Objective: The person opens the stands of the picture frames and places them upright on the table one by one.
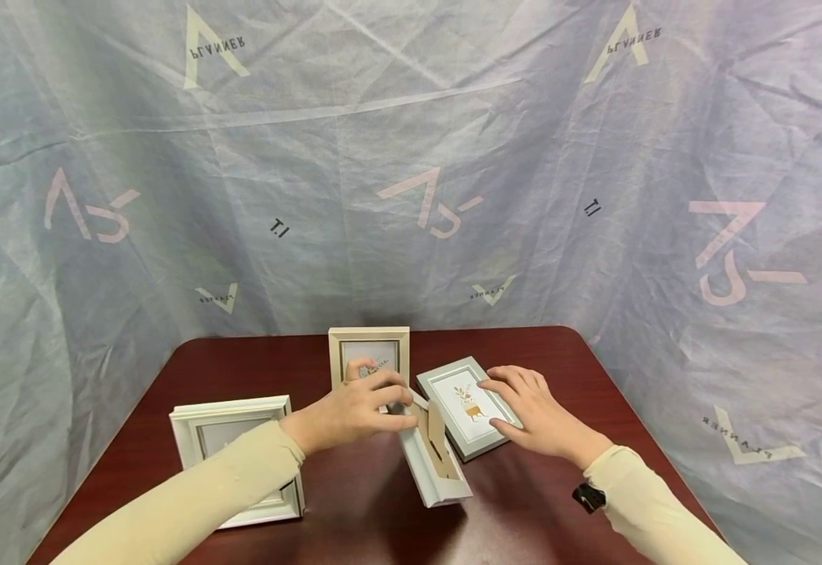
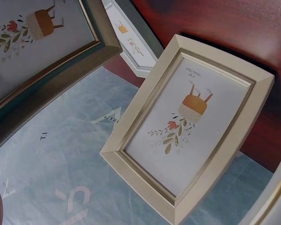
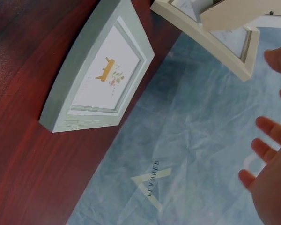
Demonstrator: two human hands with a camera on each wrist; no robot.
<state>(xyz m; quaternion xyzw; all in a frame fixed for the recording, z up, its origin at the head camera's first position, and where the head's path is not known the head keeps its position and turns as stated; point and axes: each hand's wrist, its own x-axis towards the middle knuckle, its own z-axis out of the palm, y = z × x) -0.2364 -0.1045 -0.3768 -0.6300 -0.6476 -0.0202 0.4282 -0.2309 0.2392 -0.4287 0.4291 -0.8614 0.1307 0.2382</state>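
"Fingers first: how do they stand?"

"On the left hand (image 1: 361,408), curled over the upper end of a white-edged frame (image 1: 421,464), gripping it. On the right hand (image 1: 539,412), spread, loosely bent, holding nothing, by the grey-green frame (image 3: 79,79); contact cannot be told."

"Surface and room?"

"Dark red-brown worktop (image 1: 538,502), far corners rounded. A wrinkled grey-blue sheet (image 1: 340,243), printed with letters, hangs behind and along both sides."

"Frames and contents?"

"Beige frame (image 2: 144,96), at the back, holds a print (image 2: 175,126) of a plant in an orange and white legged pot. The grey-green one, face up, carries a similar design. White frame (image 1: 237,410) stands at left, partly covered by the left sleeve (image 1: 191,490)."

"Gripped item?"

"Tilted, mid-worktop, just left of the grey-green frame. Brown backing board (image 1: 446,464) shows, a flap (image 1: 436,424) standing out from it. Whether its lower edge touches down cannot be told."
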